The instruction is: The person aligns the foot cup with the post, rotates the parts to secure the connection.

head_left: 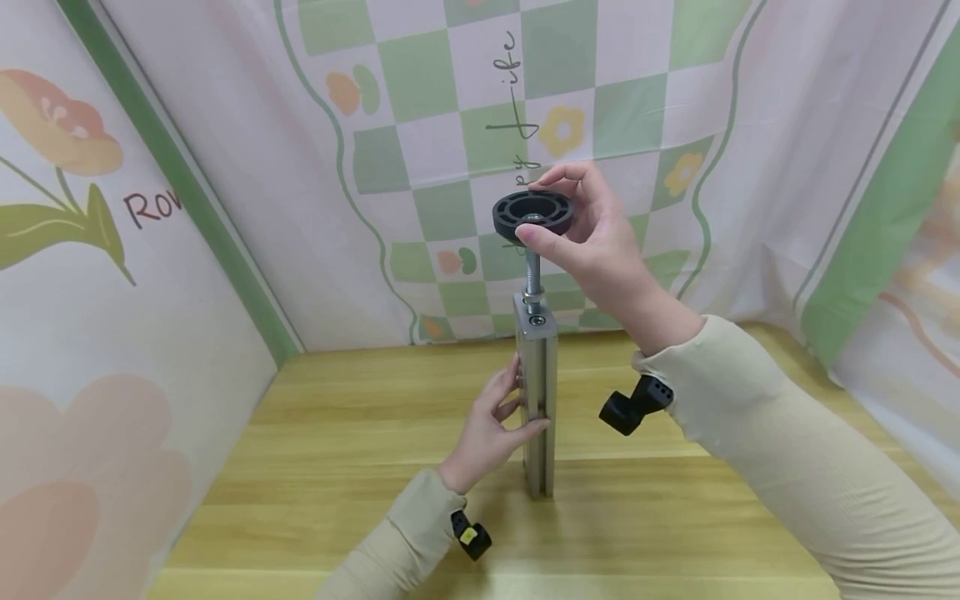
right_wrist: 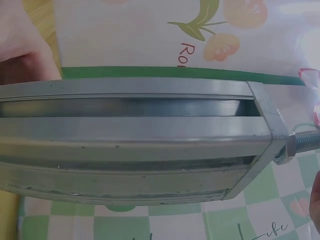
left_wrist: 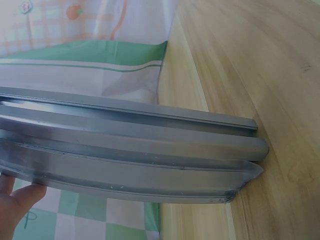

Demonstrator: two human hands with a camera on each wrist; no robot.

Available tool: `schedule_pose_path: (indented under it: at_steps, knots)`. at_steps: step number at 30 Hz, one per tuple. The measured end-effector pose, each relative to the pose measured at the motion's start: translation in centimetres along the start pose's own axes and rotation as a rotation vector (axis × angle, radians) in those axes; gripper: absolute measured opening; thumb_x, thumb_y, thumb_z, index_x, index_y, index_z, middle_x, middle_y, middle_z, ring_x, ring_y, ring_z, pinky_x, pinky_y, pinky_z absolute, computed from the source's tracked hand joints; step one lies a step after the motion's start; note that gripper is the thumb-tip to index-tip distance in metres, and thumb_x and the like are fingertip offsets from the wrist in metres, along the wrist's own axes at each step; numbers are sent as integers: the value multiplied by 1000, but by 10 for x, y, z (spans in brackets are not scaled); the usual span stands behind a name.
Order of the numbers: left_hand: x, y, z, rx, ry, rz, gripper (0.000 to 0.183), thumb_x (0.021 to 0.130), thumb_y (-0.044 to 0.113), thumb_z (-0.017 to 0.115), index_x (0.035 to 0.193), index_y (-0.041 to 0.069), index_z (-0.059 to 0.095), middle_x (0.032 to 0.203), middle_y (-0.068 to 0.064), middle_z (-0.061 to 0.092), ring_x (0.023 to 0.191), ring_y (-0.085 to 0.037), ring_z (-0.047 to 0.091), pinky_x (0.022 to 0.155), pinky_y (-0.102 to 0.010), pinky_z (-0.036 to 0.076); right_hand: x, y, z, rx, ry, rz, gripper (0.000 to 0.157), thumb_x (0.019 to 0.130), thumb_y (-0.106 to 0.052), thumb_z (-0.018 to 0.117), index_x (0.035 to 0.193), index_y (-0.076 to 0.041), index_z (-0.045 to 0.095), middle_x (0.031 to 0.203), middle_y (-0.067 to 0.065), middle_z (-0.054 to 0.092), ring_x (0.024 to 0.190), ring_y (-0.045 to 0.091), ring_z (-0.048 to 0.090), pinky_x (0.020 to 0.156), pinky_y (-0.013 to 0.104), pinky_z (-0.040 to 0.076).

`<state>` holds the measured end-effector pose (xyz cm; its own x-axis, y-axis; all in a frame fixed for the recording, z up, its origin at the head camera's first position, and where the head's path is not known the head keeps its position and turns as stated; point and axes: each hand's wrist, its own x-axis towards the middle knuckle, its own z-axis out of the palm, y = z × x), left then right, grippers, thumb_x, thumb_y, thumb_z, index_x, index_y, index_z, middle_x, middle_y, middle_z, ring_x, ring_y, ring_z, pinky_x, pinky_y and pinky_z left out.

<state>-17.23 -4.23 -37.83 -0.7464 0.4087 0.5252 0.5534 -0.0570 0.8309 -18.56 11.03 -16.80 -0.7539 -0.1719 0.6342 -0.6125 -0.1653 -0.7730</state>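
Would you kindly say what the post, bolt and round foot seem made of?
Post: probably aluminium, satin grey; soft sheen along its grooves.
Bolt: likely steel, shiny; threads catch light.
Round foot: perhaps plastic or rubber, matte black; ribs look moulded.

Gap right of profile (head_left: pixel 538 375) (curtain (head_left: pixel 435 158) behind)

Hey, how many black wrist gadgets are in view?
2. One black gadget, with a yellow patch, is at the left cuff, left of the metal post; the other gadget is at the right cuff, right of the post. No others show.
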Motion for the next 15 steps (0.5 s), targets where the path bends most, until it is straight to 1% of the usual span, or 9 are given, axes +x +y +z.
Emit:
schedule_pose_path:
  at_steps: [4,6,10,13,15]
  knots:
    - [0,-1,0,1,1,-4,92,80,-7,69,151,27,20,143,-19,36,124,-34,44,100,-45,46,0,0,3,-90,48,-33,42,77,8,64,107,-16,48,105,1,57,85,14,58,70,17,52]
    - [0,-1,0,1,1,-2,92,81,-7,69,151,28,20,142,-19,36,123,-35,44,100,-45,46,0,0,5,-161,81,-53,42,76,7,68,106,-14,48,103,0,57,85,14,57,72,17,50]
    - [0,-1,0,3,3,-3,92,81,-6,69,151,27,21,142,-18,37,123,-35,45,100,-43,47,-1,-2,9,-334,159,-95,42,74,0,75,105,-7,47,101,-1,53,92,13,52,79,19,46]
    - [0,-1,0,7,6,-7,91,81,-6,69,151,26,21,143,-18,37,124,-35,45,100,-42,47,-1,-3,13,-425,214,-124,45,73,-4,78,105,-2,46,102,-1,50,95,11,47,79,20,44]
    - [0,-1,0,9,8,-10,91,81,-6,69,151,26,21,143,-18,37,124,-34,45,100,-40,47,-1,-3,15,-460,241,-143,48,71,-5,80,105,-1,46,102,-2,49,95,10,47,78,21,44]
